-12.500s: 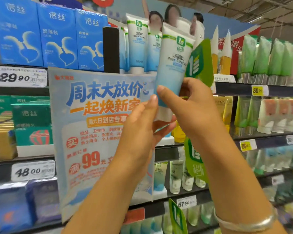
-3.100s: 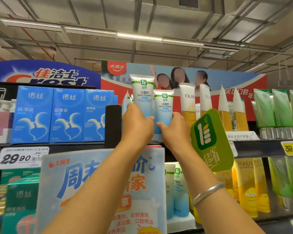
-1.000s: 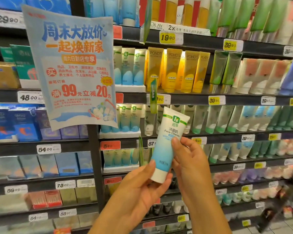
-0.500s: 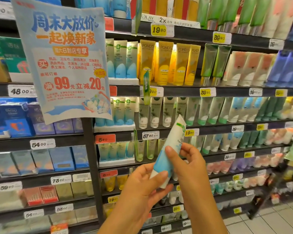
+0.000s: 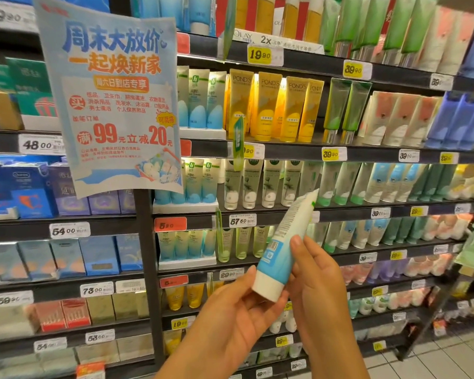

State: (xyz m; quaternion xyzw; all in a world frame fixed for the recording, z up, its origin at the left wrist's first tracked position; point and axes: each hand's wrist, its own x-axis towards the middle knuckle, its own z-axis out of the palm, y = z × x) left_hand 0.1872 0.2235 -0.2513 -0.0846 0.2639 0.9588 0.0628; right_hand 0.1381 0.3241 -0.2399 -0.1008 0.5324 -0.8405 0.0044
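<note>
A white and blue face cleanser tube (image 5: 283, 247) tilts up to the right in front of the shelves, white cap down, its printed back side with a barcode facing me. My right hand (image 5: 318, 280) grips its lower body, thumb across the blue part. My left hand (image 5: 236, 313) is under the cap, palm up, its fingertips touching the cap's lower edge.
Store shelves (image 5: 285, 214) full of cleanser tubes fill the view, with yellow price tags (image 5: 330, 154) on the rails. A blue promotion poster (image 5: 112, 99) hangs at upper left. Boxed goods (image 5: 25, 187) line the left bay. Tiled floor (image 5: 449, 359) shows at lower right.
The tube has been turned in my hands from its front label to its printed back, and it now leans further right. The camera has shifted slightly.
</note>
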